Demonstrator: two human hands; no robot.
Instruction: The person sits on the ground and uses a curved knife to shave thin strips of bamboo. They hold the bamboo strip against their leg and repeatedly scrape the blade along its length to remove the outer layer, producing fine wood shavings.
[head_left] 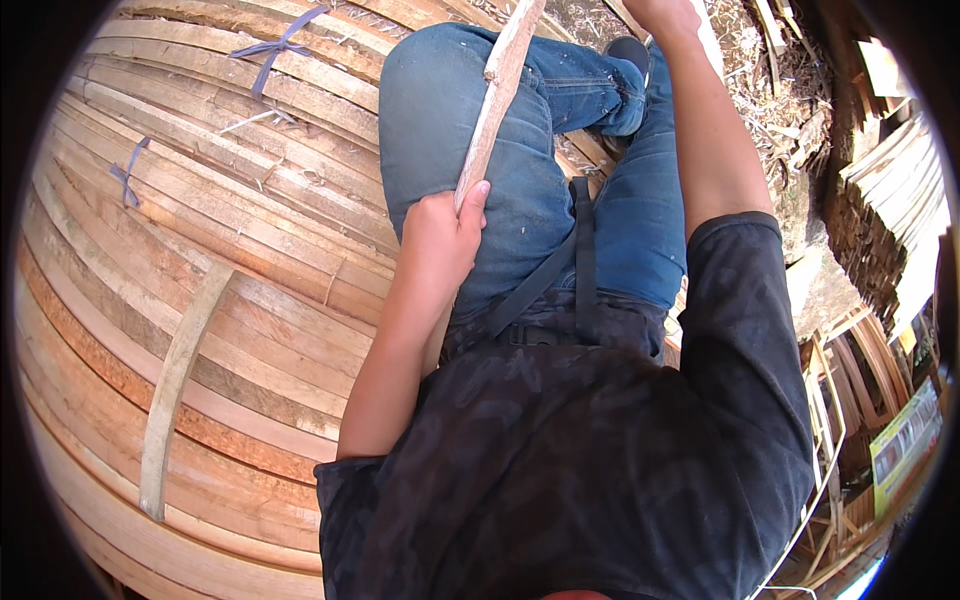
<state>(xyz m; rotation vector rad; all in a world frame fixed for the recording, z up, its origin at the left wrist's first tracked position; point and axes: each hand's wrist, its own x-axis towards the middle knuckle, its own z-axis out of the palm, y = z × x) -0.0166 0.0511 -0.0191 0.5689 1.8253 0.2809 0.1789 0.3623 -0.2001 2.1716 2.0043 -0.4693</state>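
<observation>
My left hand [440,232] is closed around the lower part of a rough wooden stick [490,115]. The stick slants up over my thigh in blue jeans and runs out of view at the top edge. Partway along it is a small knot. At the top edge, farther right, is my right hand [664,14], cut off by the frame. Its fingers are hidden, so what it holds, if anything, does not show. Beside that wrist a pale strip [711,30] is partly in view.
Long wooden strips [250,330] fill the left, some bound with blue ties [270,48]. A short wooden slat [183,390] lies across them. Wood shavings [760,70] cover the ground at upper right. Stacked thin wood [895,200] and a printed sheet [905,445] are at far right.
</observation>
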